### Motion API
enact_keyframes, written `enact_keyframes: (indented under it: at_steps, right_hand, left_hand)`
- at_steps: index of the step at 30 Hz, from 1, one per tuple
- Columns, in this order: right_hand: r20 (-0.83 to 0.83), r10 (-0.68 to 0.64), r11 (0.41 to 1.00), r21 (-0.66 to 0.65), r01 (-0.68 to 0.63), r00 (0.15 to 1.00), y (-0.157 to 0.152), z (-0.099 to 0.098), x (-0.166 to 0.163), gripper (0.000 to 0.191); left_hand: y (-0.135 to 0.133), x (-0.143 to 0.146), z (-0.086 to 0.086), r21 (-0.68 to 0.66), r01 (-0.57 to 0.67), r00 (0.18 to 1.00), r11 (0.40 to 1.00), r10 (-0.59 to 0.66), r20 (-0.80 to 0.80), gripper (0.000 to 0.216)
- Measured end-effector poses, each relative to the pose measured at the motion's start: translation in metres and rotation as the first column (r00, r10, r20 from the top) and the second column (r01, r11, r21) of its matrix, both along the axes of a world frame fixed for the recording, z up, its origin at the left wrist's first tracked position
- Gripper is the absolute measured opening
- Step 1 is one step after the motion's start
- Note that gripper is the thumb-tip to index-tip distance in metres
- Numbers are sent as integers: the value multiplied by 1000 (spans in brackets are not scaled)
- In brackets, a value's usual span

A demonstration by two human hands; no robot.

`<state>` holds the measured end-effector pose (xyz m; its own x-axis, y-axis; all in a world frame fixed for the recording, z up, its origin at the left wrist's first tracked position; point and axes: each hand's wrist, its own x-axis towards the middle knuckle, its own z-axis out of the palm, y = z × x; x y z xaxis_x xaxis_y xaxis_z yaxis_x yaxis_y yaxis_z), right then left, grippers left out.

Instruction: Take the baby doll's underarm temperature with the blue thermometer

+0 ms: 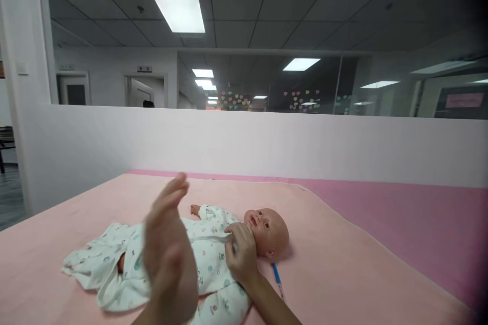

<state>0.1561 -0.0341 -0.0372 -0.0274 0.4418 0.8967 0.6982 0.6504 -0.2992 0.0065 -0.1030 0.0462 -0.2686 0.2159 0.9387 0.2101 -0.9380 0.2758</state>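
A baby doll [269,231] lies on its back, its bald head to the right. It wears a white romper [208,236] with small green and brown prints. My right hand [242,254] is at the romper's neckline, just below the doll's chin, with the fingers curled in on the cloth. Raised in front of the doll's middle, my left hand [168,244] is blurred by motion; its fingers are stretched upward and it holds nothing. Part of the romper and the doll's body is hidden behind it. Beside my right wrist lies a thin stick with a blue end [276,273].
A light pink sheet [343,274] covers the padded surface, over a darker pink mat [412,218] at the right and back. Behind stands a low white wall [267,144] with a glass window [305,86] above it. A doorway opens at the far left.
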Motion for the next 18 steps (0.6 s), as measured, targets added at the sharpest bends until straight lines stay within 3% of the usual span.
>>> enact_keyframes:
  at_steps: [2,3,5,7,9,12,15,18]
  right_hand:
    - [0,-22,1000,0,22,1000,0,1,0,20]
    - [15,-36,999,-3,36,999,-1,2,-1,21]
    - [76,-53,999,-6,54,996,-5,3,-3,21]
    - [143,-61,998,16,60,988,-13,7,-3,18]
    - [179,-88,995,57,79,980,-27,13,0,16]
    - [153,-230,973,45,226,961,-56,15,18,16]
    - [171,-493,861,-45,507,853,-87,-5,48,15]
    - [333,-672,683,-65,727,662,-112,-44,78,20]
  left_hand:
    - [36,14,13,-96,23,996,995,-31,-84,29]
    - [53,19,10,-202,15,979,979,-56,-198,26]
    - [83,25,-10,-447,8,920,895,-181,-347,25]
    - [101,27,-39,-606,0,871,795,-298,-390,27]
    - [106,27,-61,-611,-61,792,789,-335,-511,24]
    - [103,27,-73,-554,-106,710,826,-327,-623,24]
    - [106,28,-71,-645,-29,787,763,-381,-486,24]
    - [116,26,-70,-755,215,850,620,-499,-168,29]
